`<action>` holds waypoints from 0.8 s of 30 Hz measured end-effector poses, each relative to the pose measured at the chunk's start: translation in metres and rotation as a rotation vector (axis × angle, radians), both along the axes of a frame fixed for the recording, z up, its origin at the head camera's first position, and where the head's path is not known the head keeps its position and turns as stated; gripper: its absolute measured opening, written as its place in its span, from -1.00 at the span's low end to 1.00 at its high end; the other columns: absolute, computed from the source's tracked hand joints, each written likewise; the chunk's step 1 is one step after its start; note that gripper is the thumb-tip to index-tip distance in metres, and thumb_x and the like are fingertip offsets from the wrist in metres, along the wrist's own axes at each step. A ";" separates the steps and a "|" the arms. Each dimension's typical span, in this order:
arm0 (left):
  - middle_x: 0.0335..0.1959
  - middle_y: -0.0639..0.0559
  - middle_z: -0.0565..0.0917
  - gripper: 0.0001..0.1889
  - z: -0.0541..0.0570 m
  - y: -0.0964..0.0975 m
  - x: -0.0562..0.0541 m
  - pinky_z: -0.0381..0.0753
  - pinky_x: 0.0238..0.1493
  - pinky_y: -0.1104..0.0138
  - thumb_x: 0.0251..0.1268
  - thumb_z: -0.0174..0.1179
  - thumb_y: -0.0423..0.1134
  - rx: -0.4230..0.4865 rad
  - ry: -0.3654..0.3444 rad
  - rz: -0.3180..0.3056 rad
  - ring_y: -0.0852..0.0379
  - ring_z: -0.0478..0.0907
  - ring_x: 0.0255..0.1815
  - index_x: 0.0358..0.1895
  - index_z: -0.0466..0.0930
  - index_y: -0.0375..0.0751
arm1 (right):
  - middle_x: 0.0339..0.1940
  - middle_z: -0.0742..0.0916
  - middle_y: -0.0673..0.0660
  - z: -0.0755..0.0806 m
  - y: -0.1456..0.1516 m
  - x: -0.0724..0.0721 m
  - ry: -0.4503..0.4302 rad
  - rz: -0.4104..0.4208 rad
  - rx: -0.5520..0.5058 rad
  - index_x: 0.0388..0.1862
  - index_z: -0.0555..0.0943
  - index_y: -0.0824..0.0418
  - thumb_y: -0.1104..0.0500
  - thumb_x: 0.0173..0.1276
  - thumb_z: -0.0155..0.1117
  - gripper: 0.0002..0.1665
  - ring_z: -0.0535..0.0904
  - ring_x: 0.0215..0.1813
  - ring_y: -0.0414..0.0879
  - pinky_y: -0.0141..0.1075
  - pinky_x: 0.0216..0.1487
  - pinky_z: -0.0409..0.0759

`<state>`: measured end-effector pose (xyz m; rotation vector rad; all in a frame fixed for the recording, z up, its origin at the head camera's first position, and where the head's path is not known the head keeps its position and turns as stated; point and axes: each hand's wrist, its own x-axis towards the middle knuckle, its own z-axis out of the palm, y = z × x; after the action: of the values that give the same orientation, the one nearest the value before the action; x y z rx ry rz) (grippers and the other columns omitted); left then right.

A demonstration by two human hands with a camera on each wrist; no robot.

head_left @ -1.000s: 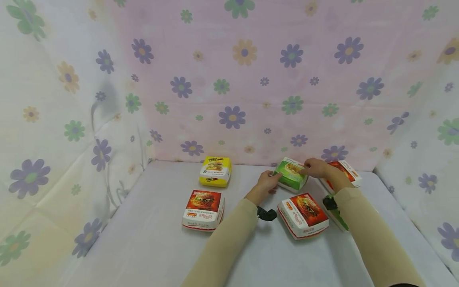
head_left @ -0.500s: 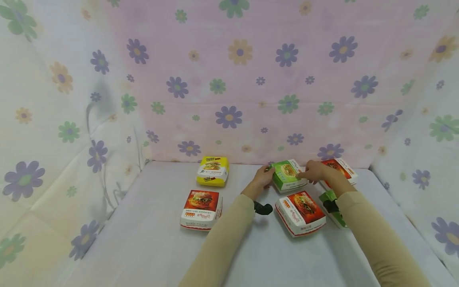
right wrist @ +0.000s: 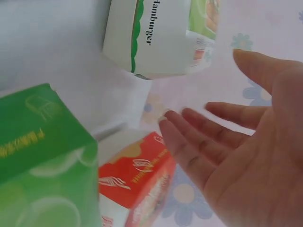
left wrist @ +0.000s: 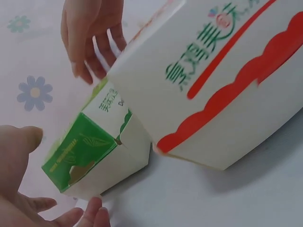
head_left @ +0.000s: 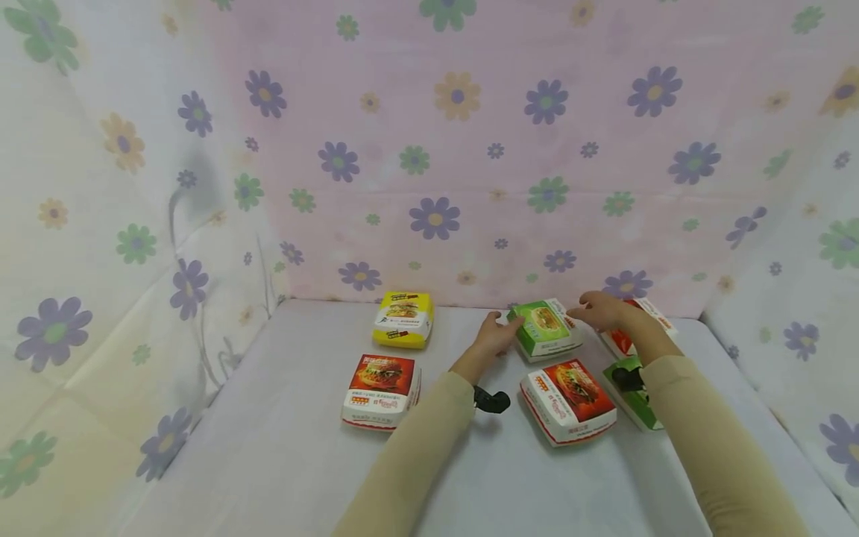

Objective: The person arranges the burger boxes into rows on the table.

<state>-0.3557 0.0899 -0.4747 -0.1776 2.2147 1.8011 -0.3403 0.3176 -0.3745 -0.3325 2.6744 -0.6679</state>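
Note:
A green and white hamburger box (head_left: 546, 330) sits at the back of the table, between my two hands. My left hand (head_left: 493, 339) is at its left side, fingers spread and loosely bent; in the left wrist view, fingertips (left wrist: 92, 210) lie right by the box's lower edge. My right hand (head_left: 602, 312) is off the box's right side, and in the right wrist view its fingers (right wrist: 208, 137) are extended with nothing in them. Below the right hand stands a red and white hamburger box (head_left: 644, 324), partly hidden by it. Another red and white box (head_left: 569, 403) stands in front of the green one.
A second green box (head_left: 634, 391) lies partly under the right forearm. To the left are a yellow and white burger box (head_left: 403, 321) and a red and white box (head_left: 380, 391). A flowered cloth (head_left: 436, 171) hangs behind the white table (head_left: 268, 447).
The green box has turned, settling squarer to the back edge. Both hands have come away from it, the right lifting off to the right.

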 end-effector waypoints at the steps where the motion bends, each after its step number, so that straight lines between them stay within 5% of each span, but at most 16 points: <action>1: 0.38 -0.23 0.45 -0.21 0.001 0.000 0.002 0.60 -0.02 0.15 0.43 0.23 0.16 -0.006 -0.005 -0.007 -0.01 0.54 0.08 0.56 0.20 -0.16 | 0.35 0.33 0.73 -0.001 0.000 -0.001 -0.005 -0.009 -0.017 0.47 0.08 0.68 0.02 0.68 -0.07 -0.22 0.52 0.20 0.48 0.14 0.09 0.63; 9: 0.30 -0.24 0.49 -0.15 0.004 0.002 0.018 0.60 0.01 0.09 0.38 0.31 0.12 -0.049 -0.016 -0.057 -0.04 0.56 -0.01 0.56 0.17 -0.23 | 0.51 0.10 0.71 -0.018 -0.001 -0.014 -0.100 -0.050 -0.155 0.60 -0.18 0.55 0.05 0.71 -0.12 -0.17 0.14 0.49 0.56 0.26 0.28 0.47; 17: 0.34 -0.25 0.49 -0.14 -0.001 0.008 0.020 0.54 0.24 -0.03 0.32 0.36 0.15 -0.082 -0.018 -0.062 -0.15 0.49 0.31 0.53 0.22 -0.21 | 0.50 0.16 0.69 -0.027 -0.003 -0.020 -0.125 -0.075 -0.179 0.63 -0.16 0.48 0.07 0.69 -0.07 -0.17 0.19 0.47 0.55 0.28 0.26 0.48; 24: 0.36 -0.24 0.49 -0.12 -0.003 0.012 0.022 0.47 0.33 -0.05 0.30 0.38 0.13 -0.110 -0.016 -0.036 -0.17 0.46 0.37 0.54 0.21 -0.20 | 0.49 0.20 0.68 -0.030 -0.007 -0.019 -0.125 -0.076 -0.191 0.61 -0.10 0.49 0.10 0.68 -0.07 -0.21 0.25 0.45 0.56 0.25 0.22 0.53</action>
<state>-0.3336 0.1022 -0.4778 -0.1721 2.2928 1.6544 -0.3594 0.3111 -0.4046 -0.2310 2.5209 -0.9386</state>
